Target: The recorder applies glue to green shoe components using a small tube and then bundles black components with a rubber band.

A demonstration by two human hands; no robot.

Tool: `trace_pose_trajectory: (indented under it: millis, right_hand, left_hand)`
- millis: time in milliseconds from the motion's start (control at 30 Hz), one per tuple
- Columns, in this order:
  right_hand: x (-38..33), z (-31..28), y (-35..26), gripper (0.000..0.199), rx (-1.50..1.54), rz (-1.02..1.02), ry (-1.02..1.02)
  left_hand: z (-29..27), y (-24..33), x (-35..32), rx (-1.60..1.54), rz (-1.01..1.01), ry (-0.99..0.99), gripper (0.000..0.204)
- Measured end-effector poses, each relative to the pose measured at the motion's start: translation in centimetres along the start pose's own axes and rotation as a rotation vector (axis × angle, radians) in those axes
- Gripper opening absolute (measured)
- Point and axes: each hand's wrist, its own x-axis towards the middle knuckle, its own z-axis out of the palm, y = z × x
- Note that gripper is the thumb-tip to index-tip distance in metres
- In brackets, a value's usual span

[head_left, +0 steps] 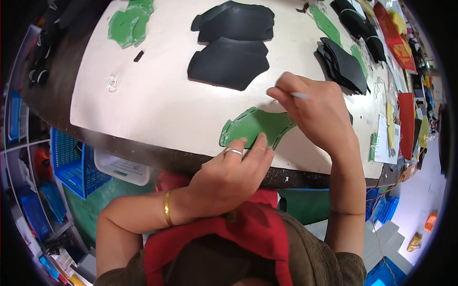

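A green pattern template (257, 125) with narrow slots along its edges lies near the front of the white board. My left hand (231, 169), with a ring and a gold bangle at the wrist, presses its outstretched fingertips onto the template's near edge. Above the template's right end, my right hand (315, 105) is closed around a slim whitish pen (299, 95); its tip is hidden by the fingers. Beyond both hands, black leather-like cut pieces (229, 64) lie overlapping in the middle of the board.
A stack of black pieces (341, 66) lies at the right. Other green templates (130, 24) rest at the far left. A curl of white thread (112, 84) and a small dark scrap (139, 56) are on the board (157, 109). Blue (78, 162) and white baskets (123, 167) stand below the left edge.
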Motion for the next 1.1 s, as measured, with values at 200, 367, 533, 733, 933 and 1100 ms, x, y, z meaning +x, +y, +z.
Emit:
trace_pose_trajectory:
  millis: [200, 367, 533, 733, 933, 1100]
  right_hand:
    - [-5.8, -0.8, 2.1, 0.021, 0.74, 0.225, -0.04]
    - [-6.0, -0.5, 0.9, 0.015, 0.446, 0.011, -0.105]
    - [-5.7, -0.4, 2.2, 0.015, 0.209, 0.01, -0.001]
    - [-3.8, 0.2, 3.0, 0.015, 0.162, -0.027, 0.045]
    - [-2.9, -0.3, 1.9, 0.007, 0.127, -0.043, -0.009]
    - [-2.7, 0.7, 0.2, 0.014, 0.3, 0.233, 0.017]
  left_hand:
    - [0.1, 0.5, 1.0, 0.097, -0.02, -0.032, 0.032]
    - [0.8, 0.6, 1.2, 0.128, -0.043, 0.01, 0.031]
    - [0.2, 0.6, 1.5, 0.095, -0.028, -0.05, 0.034]
    - [-0.3, 0.9, 1.8, 0.074, -0.071, -0.086, 0.034]
    - [0.3, 0.4, 1.9, 0.113, -0.068, -0.021, 0.033]
    - [0.9, -0.6, 1.1, 0.08, -0.031, 0.07, 0.03]
